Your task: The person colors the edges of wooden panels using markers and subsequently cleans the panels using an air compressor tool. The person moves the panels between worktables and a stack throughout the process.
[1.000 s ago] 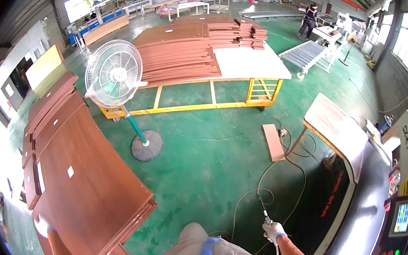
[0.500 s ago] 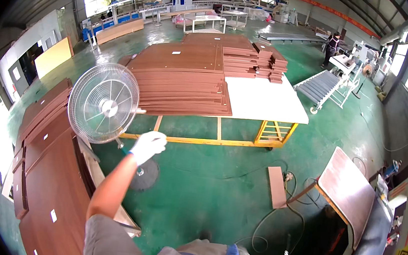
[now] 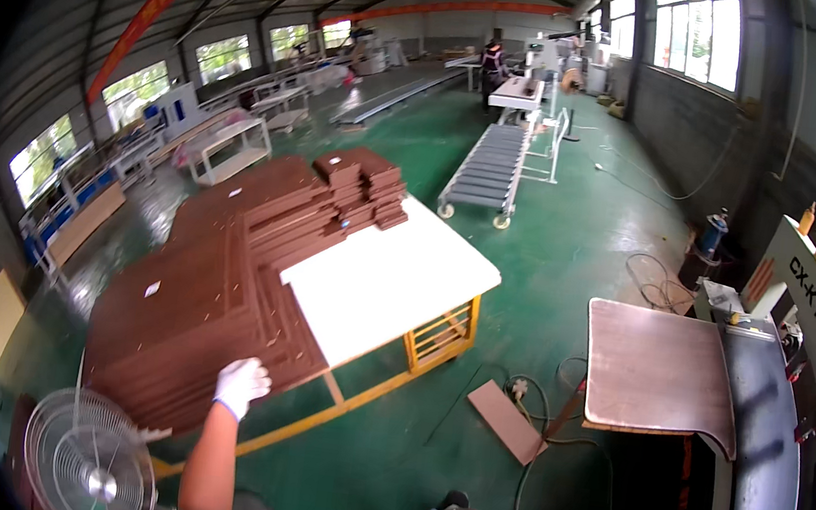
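My left hand (image 3: 242,386), in a white glove, reaches out over the near corner of a stack of brown panels (image 3: 183,302). Its fingers are slightly bent and spread, with nothing seen between them; whether they touch the panels I cannot tell. Smaller brown pieces (image 3: 361,184) lie piled at the stack's far end, beside a bare white board (image 3: 400,284) on a yellow-framed trolley (image 3: 440,344). A round wire-caged fan (image 3: 93,461) stands left of my forearm. My right hand cannot be made out; only small blurred shapes show at the lower edge, right of centre.
At the right stands a machine (image 3: 793,299) with a brown-topped table (image 3: 662,370) before it. A loose board (image 3: 508,423) and hoses (image 3: 524,490) lie on the green floor. Farther off are a wheeled roller conveyor (image 3: 489,164) and another person (image 3: 493,68).
My view has swung to the right. My left hand has passed from beside the fan to the panel stack's near corner. My right hand, seen earlier with a small nozzle-like tool, has left the view.
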`<state>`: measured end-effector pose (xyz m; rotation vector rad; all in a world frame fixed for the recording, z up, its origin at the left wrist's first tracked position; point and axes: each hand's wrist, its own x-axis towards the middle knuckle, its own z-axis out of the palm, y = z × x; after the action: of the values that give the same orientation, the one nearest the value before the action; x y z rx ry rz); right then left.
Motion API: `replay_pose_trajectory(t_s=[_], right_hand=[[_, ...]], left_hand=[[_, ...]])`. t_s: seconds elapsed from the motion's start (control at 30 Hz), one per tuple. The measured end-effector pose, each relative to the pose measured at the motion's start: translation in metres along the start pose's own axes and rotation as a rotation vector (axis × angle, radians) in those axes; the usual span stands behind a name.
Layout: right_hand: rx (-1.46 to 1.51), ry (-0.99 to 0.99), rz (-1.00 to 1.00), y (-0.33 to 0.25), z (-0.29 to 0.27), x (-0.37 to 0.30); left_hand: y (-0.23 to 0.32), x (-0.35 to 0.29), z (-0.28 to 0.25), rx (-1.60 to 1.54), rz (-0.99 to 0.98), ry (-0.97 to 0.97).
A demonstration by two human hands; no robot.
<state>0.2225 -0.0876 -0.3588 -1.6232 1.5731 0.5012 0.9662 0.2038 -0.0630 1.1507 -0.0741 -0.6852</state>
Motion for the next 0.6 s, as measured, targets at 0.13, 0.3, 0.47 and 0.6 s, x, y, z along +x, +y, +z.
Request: replay_pose_trajectory(t_s=[0.13,0.3,0.47,0.6], right_hand=[[-0.093,0.135,-0.180,-0.090,-0.023,0.046],[0.135,0.317,-0.376,-0.239,-0.106,0.032],[0.593,0.075,-0.180,-0.333,-0.100,-0.033],[0.511,-0.077,-0.194,-0.399,-0.062,-0.074]], left_hand=[[0.024,0.064,-0.038,-0.010,0.069,0.326],[0.043,0.101,-0.073,-0.175,0.034,0.447],[0.064,0.094,-0.096,-0.217,-0.021,0.428],[0.051,0.109,-0.106,-0.207,0.023,0.416]])
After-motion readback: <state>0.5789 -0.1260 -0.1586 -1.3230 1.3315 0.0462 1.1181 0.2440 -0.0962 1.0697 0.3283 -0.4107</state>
